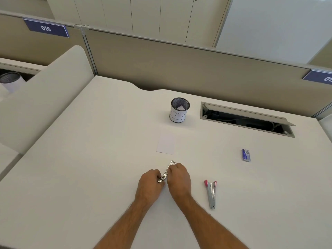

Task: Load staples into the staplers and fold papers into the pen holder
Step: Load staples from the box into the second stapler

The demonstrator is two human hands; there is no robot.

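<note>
Head view showed both hands closed on a silver stapler [166,172] near the desk's [89,159] front middle: left hand [150,182] at its near end, right hand [177,177] farther up. Bare desk spread left; a pink stapler [211,194] lay right, paper [165,143] and pen holder [179,110] beyond.

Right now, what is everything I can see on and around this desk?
held stapler: 1, silver, near desk edge, between both hands
second stapler: 1, silver with pink ends, lying open, right of the hands
staple box: 1, blue, far right
paper sheet: 1, white, flat, desk centre
pen holder: 1, black mesh with white label, behind the sheet, folded paper inside
cable hatch: 1, grey, open, back right
desk: 1, white
number signs: 2, blue, on the partition
left hand: 1, grip on held stapler
right hand: 1, grip on held stapler
</note>
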